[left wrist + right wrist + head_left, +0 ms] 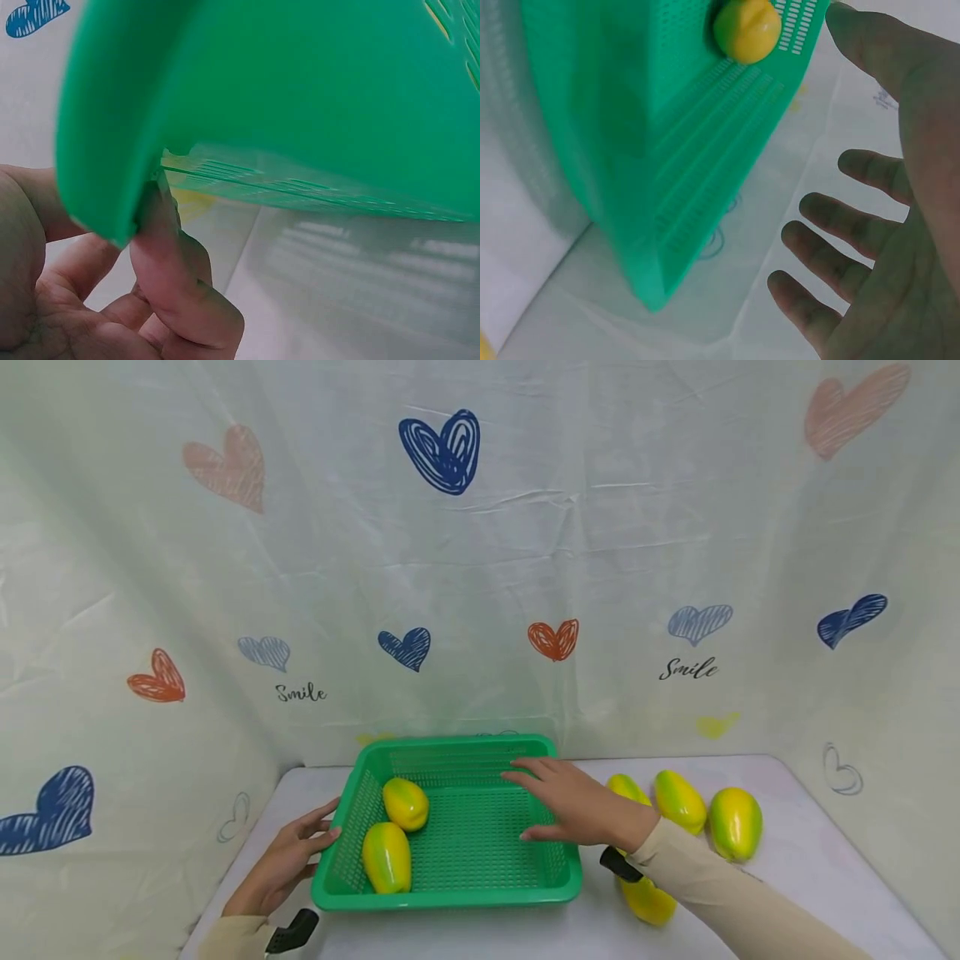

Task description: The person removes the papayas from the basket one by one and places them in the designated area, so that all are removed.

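A green plastic basket (450, 902) with slotted walls stands on the table. Two glossy yellow-green mango-like fruits lie along its left side, a rear fruit (406, 803) and a front fruit (387, 858). At the left wall, my left hand (279, 867) grips the basket's rim; the left wrist view shows the thumb and bent fingers (169, 277) on either side of it. My right hand (573, 802) hovers over the basket's right part, fingers spread and holding nothing. In the right wrist view its straight fingers (840, 225) are apart from the basket wall (705, 172).
Right of the basket lie several more such fruits, among them a rightmost fruit (736, 824), a back fruit (680, 802) and a near fruit (648, 902) partly behind the right forearm. The white table (817, 868) meets a hanging sheet (480, 568) printed with hearts at the back.
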Action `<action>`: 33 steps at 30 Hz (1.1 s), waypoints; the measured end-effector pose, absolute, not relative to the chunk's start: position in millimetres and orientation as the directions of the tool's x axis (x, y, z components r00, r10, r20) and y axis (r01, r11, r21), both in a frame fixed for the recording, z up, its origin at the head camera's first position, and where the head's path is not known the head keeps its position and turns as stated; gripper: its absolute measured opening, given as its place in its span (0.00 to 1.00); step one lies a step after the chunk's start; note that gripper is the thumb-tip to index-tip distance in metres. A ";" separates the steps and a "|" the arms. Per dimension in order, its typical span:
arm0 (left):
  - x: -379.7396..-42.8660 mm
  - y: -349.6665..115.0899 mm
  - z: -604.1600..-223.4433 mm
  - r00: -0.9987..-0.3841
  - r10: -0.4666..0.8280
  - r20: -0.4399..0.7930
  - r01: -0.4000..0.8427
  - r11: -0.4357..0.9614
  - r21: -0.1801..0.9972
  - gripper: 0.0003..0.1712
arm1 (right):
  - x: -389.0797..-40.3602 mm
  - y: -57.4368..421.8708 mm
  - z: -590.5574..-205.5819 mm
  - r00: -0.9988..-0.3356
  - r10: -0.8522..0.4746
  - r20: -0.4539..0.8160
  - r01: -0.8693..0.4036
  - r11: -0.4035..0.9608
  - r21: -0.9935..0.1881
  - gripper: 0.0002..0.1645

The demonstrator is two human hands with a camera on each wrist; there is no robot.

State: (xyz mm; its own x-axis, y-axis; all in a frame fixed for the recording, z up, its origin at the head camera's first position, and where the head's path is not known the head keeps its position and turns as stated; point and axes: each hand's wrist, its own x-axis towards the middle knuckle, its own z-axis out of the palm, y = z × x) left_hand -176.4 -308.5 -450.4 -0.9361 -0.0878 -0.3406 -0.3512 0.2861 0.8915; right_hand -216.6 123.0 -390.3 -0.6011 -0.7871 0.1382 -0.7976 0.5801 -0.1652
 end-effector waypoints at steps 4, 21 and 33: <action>-176.0 -308.2 -450.4 -0.934 -0.092 -0.345 -0.357 0.280 0.891 0.38 | -221.2 108.1 -388.7 -0.584 -0.801 0.133 -0.810 0.564 -0.161 0.48; -176.2 -308.0 -452.1 -0.934 -0.095 -0.345 -0.358 0.272 0.893 0.38 | -236.9 53.8 -397.3 -0.575 -0.817 0.037 -0.813 0.565 -0.143 0.48; -176.5 -306.7 -451.9 -0.932 -0.112 -0.346 -0.363 0.257 0.896 0.38 | -244.8 17.1 -413.8 -0.591 -0.806 -0.019 -0.797 0.588 -0.139 0.49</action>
